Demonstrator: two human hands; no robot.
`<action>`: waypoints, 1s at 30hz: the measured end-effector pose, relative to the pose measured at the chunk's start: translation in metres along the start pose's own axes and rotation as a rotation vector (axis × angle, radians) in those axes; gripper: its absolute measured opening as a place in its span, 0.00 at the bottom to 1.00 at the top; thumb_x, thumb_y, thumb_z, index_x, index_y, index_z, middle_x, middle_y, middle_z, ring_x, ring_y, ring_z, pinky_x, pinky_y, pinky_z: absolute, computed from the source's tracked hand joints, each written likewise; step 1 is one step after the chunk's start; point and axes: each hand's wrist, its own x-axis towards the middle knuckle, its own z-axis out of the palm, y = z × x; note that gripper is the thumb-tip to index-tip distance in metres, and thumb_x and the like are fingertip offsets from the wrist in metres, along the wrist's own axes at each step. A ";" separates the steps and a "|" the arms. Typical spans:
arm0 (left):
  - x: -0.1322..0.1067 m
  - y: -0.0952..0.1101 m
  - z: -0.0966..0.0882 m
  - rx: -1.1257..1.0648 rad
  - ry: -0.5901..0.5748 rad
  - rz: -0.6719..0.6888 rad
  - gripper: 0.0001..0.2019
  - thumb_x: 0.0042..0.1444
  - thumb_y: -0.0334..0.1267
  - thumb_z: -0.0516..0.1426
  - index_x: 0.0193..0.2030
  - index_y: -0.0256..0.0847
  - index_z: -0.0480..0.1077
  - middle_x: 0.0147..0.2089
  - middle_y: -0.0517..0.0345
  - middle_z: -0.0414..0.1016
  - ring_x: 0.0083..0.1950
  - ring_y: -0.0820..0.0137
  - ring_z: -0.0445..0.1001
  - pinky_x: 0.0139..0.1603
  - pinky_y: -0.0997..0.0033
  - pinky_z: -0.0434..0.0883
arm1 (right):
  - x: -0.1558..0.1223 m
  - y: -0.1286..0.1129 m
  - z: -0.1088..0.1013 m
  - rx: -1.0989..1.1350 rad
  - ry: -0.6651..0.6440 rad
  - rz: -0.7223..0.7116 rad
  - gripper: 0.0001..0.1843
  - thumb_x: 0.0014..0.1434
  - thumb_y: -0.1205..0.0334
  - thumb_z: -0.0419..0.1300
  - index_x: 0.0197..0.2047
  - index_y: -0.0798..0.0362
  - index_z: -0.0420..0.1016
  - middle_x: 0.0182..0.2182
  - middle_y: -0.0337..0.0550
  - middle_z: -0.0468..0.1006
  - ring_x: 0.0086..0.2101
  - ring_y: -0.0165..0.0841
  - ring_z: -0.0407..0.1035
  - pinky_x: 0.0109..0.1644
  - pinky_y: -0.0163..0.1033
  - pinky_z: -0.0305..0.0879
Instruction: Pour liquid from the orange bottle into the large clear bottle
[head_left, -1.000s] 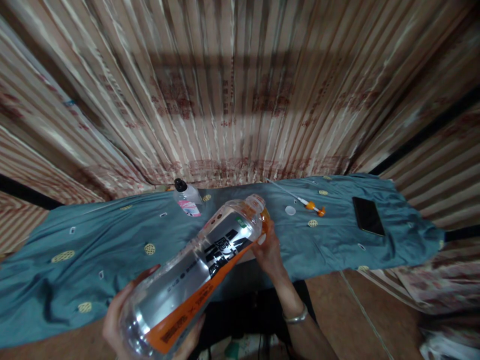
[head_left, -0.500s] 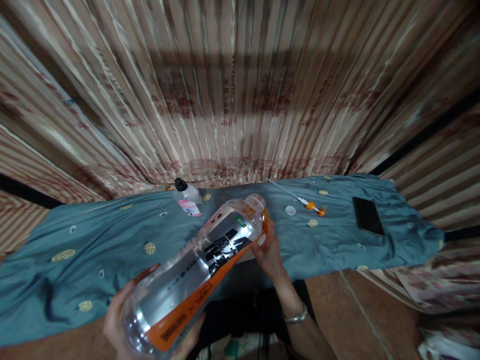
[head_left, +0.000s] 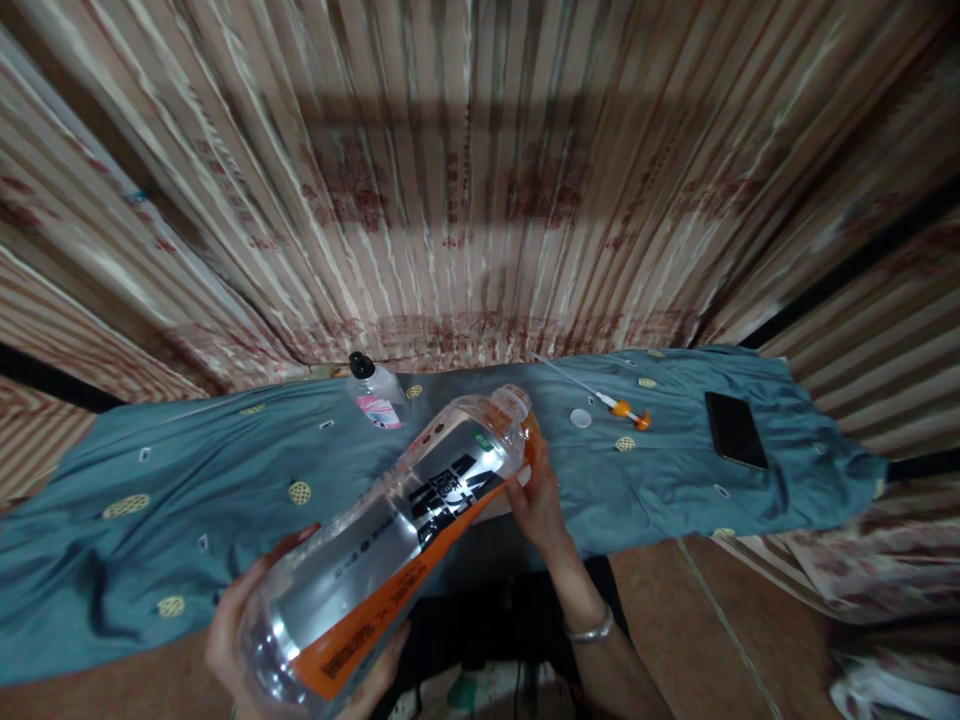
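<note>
A large clear plastic bottle [head_left: 390, 540] with an orange, black and silver label lies tilted, its open neck pointing away from me. My left hand [head_left: 247, 640] wraps round its base near the bottom edge. My right hand [head_left: 536, 500] is closed on something orange [head_left: 531, 430] right under the bottle's mouth; the thing is mostly hidden by the bottle and I cannot name it. A silver bracelet sits on my right wrist. A small white cap [head_left: 580, 418] lies on the blue cloth [head_left: 187, 500] just beyond my right hand.
The blue patterned cloth covers a low surface against a striped fabric wall. On it: a small clear bottle [head_left: 373, 393] with a black cap and pink label, a thin white tube with orange fittings [head_left: 621, 409], and a black phone [head_left: 736, 430] at the right.
The large bottle and both hands have barely shifted; the view has moved slightly. Nothing was taken or let go.
</note>
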 end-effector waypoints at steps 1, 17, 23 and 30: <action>0.000 0.001 0.000 0.003 -0.002 -0.006 0.61 0.46 0.53 0.78 0.90 0.62 0.68 0.67 0.51 0.89 0.54 0.45 0.92 0.51 0.39 0.96 | 0.000 0.000 0.000 0.002 0.000 -0.002 0.33 0.84 0.37 0.65 0.79 0.49 0.74 0.65 0.61 0.91 0.63 0.56 0.90 0.66 0.59 0.89; 0.006 0.001 -0.001 0.008 -0.037 0.033 0.62 0.47 0.54 0.79 0.91 0.60 0.68 0.64 0.48 0.88 0.52 0.43 0.93 0.45 0.42 0.94 | 0.002 -0.005 -0.001 -0.010 0.016 0.058 0.34 0.80 0.33 0.64 0.75 0.49 0.76 0.61 0.60 0.92 0.60 0.57 0.91 0.63 0.59 0.90; 0.005 -0.001 -0.003 0.015 -0.043 0.040 0.67 0.41 0.52 0.81 0.91 0.59 0.67 0.64 0.50 0.89 0.53 0.46 0.93 0.47 0.46 0.94 | 0.002 -0.007 -0.002 0.018 0.003 0.067 0.37 0.80 0.32 0.65 0.76 0.50 0.74 0.61 0.61 0.92 0.60 0.59 0.90 0.64 0.61 0.90; 0.003 -0.002 -0.003 -0.011 -0.043 0.038 0.67 0.41 0.52 0.83 0.91 0.58 0.68 0.66 0.50 0.90 0.53 0.48 0.93 0.47 0.50 0.93 | 0.003 -0.006 -0.004 0.005 0.013 0.039 0.37 0.80 0.28 0.63 0.74 0.49 0.74 0.60 0.61 0.92 0.59 0.57 0.91 0.63 0.60 0.91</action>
